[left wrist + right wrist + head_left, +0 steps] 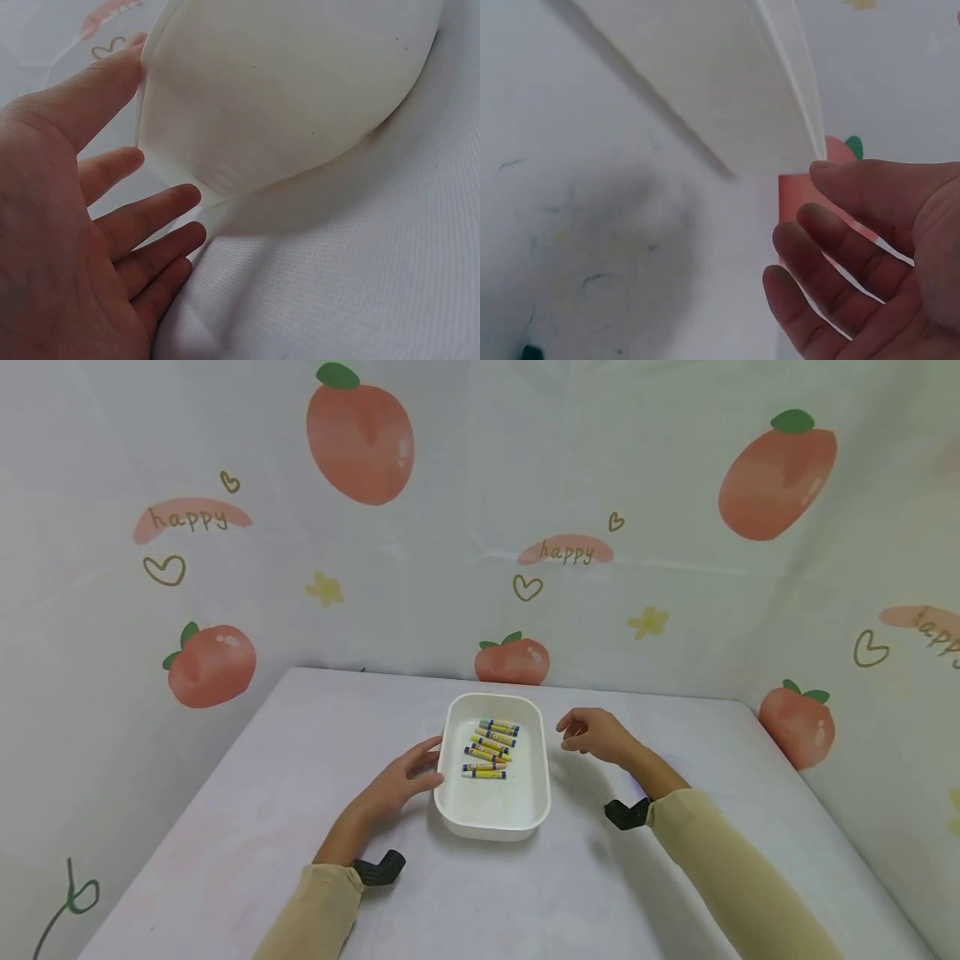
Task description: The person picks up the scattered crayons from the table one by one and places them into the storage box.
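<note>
A white rectangular tray [492,828] stands on the table in the head view, with several crayons [486,750] lying across its floor in a rough column. The crayons have yellow and dark blue wrappers. At the tray's left side is my left hand [397,783], thumb by the rim and fingers spread; the left wrist view shows the thumb against the tray wall [292,90] and the other fingers loosely extended. My right hand [600,735] hovers just right of the tray, apart from it, fingers loosely bent and holding nothing.
The table [360,710] has a white cloth over it. Behind and at the sides hangs a white curtain [450,568] printed with peaches, hearts and "happy". Black wrist devices [380,867] sit by both sleeves. Small dark marks show on the cloth in the right wrist view.
</note>
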`<state>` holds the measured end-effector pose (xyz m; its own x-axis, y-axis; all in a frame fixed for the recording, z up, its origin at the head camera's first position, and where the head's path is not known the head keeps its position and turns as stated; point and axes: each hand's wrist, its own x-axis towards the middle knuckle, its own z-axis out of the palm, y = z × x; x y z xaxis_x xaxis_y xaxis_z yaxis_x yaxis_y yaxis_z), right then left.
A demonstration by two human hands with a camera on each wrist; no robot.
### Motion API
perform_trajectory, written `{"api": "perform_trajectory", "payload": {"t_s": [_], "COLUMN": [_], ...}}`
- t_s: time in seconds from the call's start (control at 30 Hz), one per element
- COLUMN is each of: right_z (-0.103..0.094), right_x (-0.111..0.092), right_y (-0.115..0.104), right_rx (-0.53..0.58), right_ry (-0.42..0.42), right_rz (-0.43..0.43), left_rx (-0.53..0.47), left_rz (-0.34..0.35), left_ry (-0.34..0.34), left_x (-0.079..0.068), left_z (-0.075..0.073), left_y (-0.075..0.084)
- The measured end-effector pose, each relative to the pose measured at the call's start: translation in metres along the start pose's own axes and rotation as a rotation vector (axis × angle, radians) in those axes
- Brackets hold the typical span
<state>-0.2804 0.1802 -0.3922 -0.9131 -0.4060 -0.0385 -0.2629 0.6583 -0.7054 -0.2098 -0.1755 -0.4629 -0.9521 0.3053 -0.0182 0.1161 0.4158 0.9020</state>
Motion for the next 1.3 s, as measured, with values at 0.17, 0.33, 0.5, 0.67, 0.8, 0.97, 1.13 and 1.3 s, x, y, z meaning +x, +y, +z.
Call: {"api": "perform_trajectory", "payload": {"t_s": [0.17,0.33,0.5,0.67,0.8,0.97,1.13,1.3], "right_z": [-0.003,-0.002,0.0,-0.001,-0.004,-0.007,-0.008,-0.006], "right_x": [-0.013,-0.025,-0.037,-0.048,-0.057,-0.067,-0.075,-0.08], "right_y": [0.012,0.024,0.034,0.042,0.048,0.056,0.06,0.064], "right_rx": [0.019,0.05,0.059,0.059,0.023,0.007,0.049,-0.009], "right_ry": [-0.024,-0.054,-0.077,-0.102,-0.114,-0.145,-0.19,-0.176], "right_rz": [-0.013,0.011,0.037,0.033,0.022,0.022,0.012,-0.008], "left_rx": [-0.012,-0.017,-0.02,-0.025,-0.03,-0.033,-0.029,-0.034], "left_rz": [0.01,-0.009,-0.006,-0.012,-0.01,0.002,0.014,0.015], "left_ry": [0.0,-0.001,-0.005,-0.004,-0.004,-0.011,-0.013,-0.008], "left_x": [-0.001,-0.001,-0.001,-0.001,-0.002,-0.001,-0.001,-0.001], "left_z": [0.0,0.0,0.0,0.0,0.0,-0.001,-0.001,0.0], "left_y": [-0.001,0.0,0.0,0.0,0.001,0.001,0.0,0.001]}}
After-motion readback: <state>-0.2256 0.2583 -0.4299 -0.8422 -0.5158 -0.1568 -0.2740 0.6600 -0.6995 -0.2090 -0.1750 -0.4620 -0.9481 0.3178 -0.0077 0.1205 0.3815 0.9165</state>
